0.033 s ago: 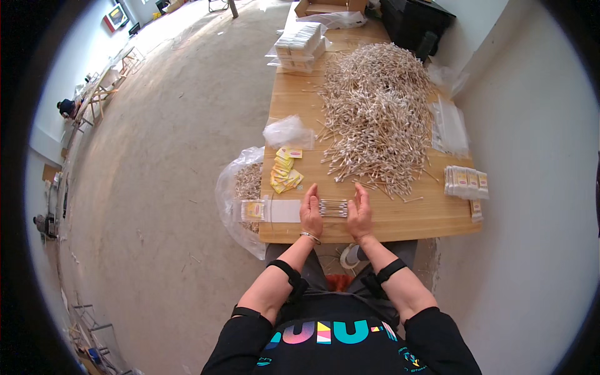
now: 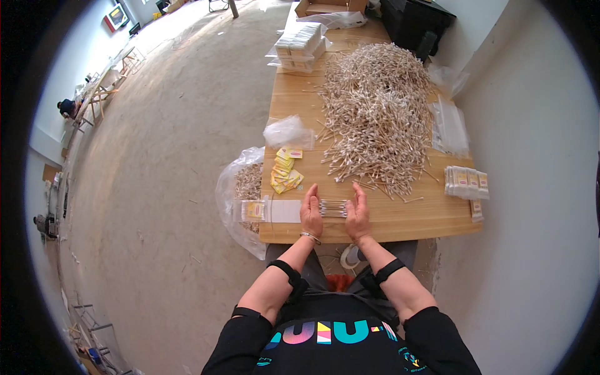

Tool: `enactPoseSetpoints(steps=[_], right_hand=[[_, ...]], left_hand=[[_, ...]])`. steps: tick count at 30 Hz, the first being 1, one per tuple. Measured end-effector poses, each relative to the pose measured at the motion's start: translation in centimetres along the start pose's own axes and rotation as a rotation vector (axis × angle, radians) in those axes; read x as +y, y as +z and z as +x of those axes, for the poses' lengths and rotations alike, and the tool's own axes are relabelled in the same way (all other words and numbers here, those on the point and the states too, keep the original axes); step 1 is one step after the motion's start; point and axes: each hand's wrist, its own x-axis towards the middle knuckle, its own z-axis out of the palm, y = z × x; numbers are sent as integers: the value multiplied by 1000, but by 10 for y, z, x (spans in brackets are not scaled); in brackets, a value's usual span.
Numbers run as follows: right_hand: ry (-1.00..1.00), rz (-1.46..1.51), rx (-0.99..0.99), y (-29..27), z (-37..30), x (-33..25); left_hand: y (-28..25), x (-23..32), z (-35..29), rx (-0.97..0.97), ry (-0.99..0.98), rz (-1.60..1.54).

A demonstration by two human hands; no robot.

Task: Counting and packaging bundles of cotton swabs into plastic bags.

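A neat row of cotton swabs (image 2: 334, 208) lies on the wooden table near its front edge, sticks running left to right. At the swabs' left ends stands my left hand (image 2: 310, 212), on edge with fingers stretched out. My right hand (image 2: 358, 214) faces it at the right ends, fingers also straight. The palms flank the row; whether both touch it I cannot tell. A pale flat strip (image 2: 284, 211) reaches left from beside my left hand. Beyond it, a clear pack of swabs with a yellow card (image 2: 252, 210) sits over the table's left edge.
A large heap of loose swabs (image 2: 378, 112) covers the table's middle. Yellow cards (image 2: 285, 175) and clear bags (image 2: 289, 132) lie at left. Filled packs (image 2: 465, 182) and flat bags (image 2: 449, 128) are at right. Stacked packs (image 2: 299, 45) stand far left. An open plastic sack (image 2: 225, 187) hangs beside the table.
My right hand has shifted slightly left, closer to the row of swabs. My left hand stays in place.
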Motion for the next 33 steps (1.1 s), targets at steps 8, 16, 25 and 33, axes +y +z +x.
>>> enactPoseSetpoints(steps=[8, 16, 25, 33], right_hand=[[-224, -300, 61, 29, -6, -7], [93, -895, 185, -8, 35, -14], [186, -750, -17, -33, 53, 3], [-101, -671, -257, -28, 54, 9]], left_hand=[[0, -2, 0, -28, 36, 123], [-3, -2, 0, -15, 61, 142], [-2, -2, -1, -34, 33, 104], [4, 1, -1, -12, 38, 104]])
